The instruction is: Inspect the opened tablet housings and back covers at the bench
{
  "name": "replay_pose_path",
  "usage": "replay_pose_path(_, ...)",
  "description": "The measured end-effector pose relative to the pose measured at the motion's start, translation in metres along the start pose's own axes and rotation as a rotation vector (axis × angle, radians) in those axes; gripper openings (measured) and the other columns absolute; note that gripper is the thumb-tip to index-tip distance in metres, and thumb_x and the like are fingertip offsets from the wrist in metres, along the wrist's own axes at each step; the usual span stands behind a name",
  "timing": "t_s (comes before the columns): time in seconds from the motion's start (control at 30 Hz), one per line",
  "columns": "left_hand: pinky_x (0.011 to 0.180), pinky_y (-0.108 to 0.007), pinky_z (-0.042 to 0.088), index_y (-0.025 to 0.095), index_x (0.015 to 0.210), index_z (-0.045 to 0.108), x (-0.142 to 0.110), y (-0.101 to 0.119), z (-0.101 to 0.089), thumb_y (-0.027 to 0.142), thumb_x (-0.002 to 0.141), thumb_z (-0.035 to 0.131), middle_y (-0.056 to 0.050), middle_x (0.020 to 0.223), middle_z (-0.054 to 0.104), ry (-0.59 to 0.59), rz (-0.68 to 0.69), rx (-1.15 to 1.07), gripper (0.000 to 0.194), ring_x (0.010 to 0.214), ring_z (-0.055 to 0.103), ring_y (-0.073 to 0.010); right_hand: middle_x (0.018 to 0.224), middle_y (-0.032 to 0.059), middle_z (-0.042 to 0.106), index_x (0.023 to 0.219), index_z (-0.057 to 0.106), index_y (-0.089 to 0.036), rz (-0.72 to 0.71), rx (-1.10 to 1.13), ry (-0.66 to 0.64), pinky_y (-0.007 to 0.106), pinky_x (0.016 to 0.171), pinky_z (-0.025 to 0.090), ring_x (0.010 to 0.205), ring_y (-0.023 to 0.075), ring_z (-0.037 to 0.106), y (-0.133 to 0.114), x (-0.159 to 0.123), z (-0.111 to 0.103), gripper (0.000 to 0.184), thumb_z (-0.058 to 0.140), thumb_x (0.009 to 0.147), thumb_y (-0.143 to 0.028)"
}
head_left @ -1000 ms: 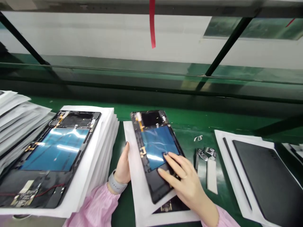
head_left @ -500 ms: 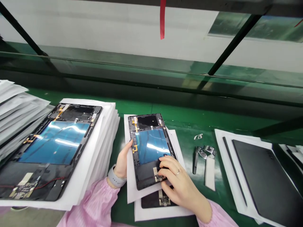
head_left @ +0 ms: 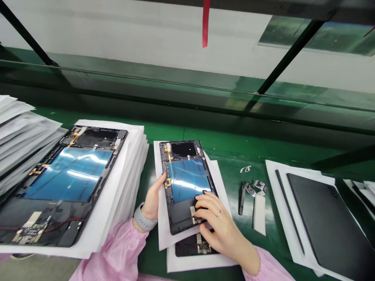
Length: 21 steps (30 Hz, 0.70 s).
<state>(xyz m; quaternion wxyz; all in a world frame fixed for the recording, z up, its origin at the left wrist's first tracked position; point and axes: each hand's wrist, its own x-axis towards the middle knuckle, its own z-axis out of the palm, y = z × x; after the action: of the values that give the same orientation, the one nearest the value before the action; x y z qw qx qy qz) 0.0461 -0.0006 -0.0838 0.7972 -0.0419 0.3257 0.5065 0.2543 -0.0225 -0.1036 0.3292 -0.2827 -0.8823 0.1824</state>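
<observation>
Tablet frame [head_left: 187,181], long axis pointing forward, far end leaning left.

A green workbench [head_left: 234,156] — an opened tablet [head_left: 68,175] on stacked white paper [head_left: 129,171] at left, a black tablet panel [head_left: 328,222] on a white sheet [head_left: 271,171] at right.

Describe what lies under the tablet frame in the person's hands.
A white paper sheet lies directly under the tablet frame. Below that, a second sheet carries another dark tablet part, showing only its lower end; the rest is covered.
</observation>
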Motion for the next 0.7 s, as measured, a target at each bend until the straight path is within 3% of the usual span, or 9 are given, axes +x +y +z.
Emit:
replay_pose_path(0.37, 0.105, -0.053, 0.051, 0.015, 0.119, 0.074, 0.000, -0.001, -0.002, 0.038, 0.095, 0.050, -0.011, 0.105, 0.081, -0.021, -0.027, -0.028, 0.041, 0.113, 0.070, -0.0378, 0.104, 0.0093, 0.064, 0.106, 0.060, -0.021, 0.012, -0.019, -0.034, 0.058, 0.100, 0.053, 0.110, 0.0270, 0.061, 0.003, 0.000, 0.004, 0.040, 0.043, 0.081, 0.005)
replay_pose_path(0.57, 0.108, -0.052, 0.049, 0.012, 0.123, 0.072, 0.000, 0.000, 0.004, 0.041, 0.101, 0.038, -0.012, 0.109, 0.080, -0.044, -0.015, -0.024, 0.050, 0.116, 0.069, -0.0360, 0.123, 0.0124, 0.059, 0.117, 0.063, -0.022, -0.011, -0.003, -0.088, 0.057, 0.108, 0.047, 0.127, 0.0292, 0.053, -0.001, -0.001, -0.004, 0.045, 0.048, 0.084, 0.004)
replay_pose_path(0.63, 0.109, -0.051, 0.048, 0.014, 0.124, 0.072, 0.000, 0.001, 0.003, 0.042, 0.102, 0.037, -0.010, 0.108, 0.081, -0.040, -0.006, -0.019, 0.049, 0.117, 0.069, -0.0347, 0.129, 0.0132, 0.057, 0.123, 0.061, -0.022, 0.020, 0.084, -0.052, 0.059, 0.112, 0.041, 0.131, 0.0319, 0.050, 0.000, -0.003, -0.010, 0.043, 0.054, 0.084, -0.004)
replay_pose_path(0.7, 0.111, -0.050, 0.047, 0.015, 0.122, 0.073, 0.001, 0.002, 0.000, 0.040, 0.103, 0.037, -0.009, 0.106, 0.081, -0.034, 0.001, -0.014, 0.048, 0.117, 0.069, -0.0336, 0.128, 0.0121, 0.058, 0.122, 0.060, -0.025, 0.119, 0.165, 0.097, 0.061, 0.111, 0.038, 0.131, 0.0336, 0.051, 0.006, -0.005, -0.015, 0.039, 0.057, 0.085, -0.011)
